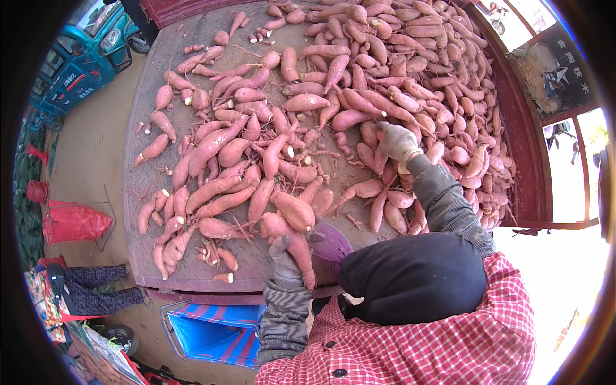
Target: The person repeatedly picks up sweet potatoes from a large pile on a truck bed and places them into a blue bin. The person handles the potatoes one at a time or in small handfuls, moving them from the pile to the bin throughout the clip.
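My left hand, in a grey glove, is closed around a reddish sweet potato at the near edge of the truck bed. The upper end of that root lies against other roots. Farther off and to the right, my right hand, in a pale dirty glove, reaches to the edge of the big heap of sweet potatoes. Its fingers curl down over a sweet potato, and the fingertips are partly hidden. Left of it lies a looser group of sweet potatoes, several with pale cut ends.
The metal truck bed has red side walls. Below its near edge stands an open blue and red striped bag on a frame. A red bag and a teal three-wheeled vehicle are at left. A dark cap blocks the lower middle.
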Tool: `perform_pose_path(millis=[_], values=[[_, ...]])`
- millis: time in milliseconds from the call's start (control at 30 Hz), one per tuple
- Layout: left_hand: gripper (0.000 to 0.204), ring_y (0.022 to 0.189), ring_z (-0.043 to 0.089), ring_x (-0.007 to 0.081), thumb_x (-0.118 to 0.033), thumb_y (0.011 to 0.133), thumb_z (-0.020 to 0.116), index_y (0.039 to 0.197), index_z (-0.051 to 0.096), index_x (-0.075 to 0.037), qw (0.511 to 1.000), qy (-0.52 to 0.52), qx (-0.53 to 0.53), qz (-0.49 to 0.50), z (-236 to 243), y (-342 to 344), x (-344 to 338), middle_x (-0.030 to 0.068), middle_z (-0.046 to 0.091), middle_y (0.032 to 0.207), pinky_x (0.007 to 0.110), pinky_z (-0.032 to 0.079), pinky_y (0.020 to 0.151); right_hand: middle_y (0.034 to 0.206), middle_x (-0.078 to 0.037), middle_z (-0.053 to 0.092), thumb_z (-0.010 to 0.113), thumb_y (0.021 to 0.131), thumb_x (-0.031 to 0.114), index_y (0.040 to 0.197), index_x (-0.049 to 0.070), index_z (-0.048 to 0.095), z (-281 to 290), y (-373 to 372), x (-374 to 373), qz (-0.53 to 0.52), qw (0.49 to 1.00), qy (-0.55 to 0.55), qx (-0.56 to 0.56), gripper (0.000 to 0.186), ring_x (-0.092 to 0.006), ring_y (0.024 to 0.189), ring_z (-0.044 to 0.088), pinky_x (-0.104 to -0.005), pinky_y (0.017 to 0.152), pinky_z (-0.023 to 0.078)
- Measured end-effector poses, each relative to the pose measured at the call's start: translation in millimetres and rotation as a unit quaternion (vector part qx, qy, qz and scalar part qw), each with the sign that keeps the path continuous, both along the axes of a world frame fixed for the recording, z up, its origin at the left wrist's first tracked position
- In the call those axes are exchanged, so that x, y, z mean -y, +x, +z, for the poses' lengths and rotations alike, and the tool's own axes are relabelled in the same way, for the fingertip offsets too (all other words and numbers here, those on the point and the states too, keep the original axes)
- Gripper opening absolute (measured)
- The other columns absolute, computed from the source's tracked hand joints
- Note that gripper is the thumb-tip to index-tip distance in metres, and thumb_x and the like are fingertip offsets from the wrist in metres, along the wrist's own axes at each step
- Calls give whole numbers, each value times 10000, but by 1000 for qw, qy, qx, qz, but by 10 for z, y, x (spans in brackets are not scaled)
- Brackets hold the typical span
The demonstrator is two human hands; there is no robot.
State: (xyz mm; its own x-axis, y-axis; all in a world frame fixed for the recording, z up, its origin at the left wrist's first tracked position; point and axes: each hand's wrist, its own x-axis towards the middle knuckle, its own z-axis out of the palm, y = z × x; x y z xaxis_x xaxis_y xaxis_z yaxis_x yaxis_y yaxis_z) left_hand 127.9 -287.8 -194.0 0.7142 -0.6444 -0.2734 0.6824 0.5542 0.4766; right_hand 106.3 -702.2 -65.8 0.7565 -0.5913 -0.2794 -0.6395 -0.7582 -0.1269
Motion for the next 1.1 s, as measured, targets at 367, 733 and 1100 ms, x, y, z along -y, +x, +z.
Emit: perform_pose_path(millis=[367, 733, 1100], values=[[846, 1305, 510, 286, -439, 880, 725, 1557, 365, -83, 996, -41, -6, 82, 549, -81, -173, 141, 528, 1458, 436, 406, 1155, 1054, -185, 730, 785, 878, 395, 1525, 158, 521, 725, -63, -2107, 286, 868, 385, 129, 737, -394, 998, 725, -476, 819, 563], [615, 1085, 598, 291, -468, 962, 686, 1371, 500, -48, 949, 158, 93, 255, 1340, -220, -2295, 198, 596, 1332, 439, 490, 999, 1017, -172, 785, 670, 922, 487, 1054, 130, 811, 122, 255, -434, -10, 999, -24, 43, 405, -338, 977, 768, -463, 852, 599], [967, 1426, 496, 304, -588, 887, 767, 1578, 392, -25, 759, 420, -253, 428, 558, -1279, -3704, 266, 478, 1517, 432, 489, 1090, 1152, -169, 781, 710, 864, 300, 1122, 89, 803, -623, 499, 249, -62, 995, -23, -69, 346, -335, 1100, 753, -434, 955, 595]])
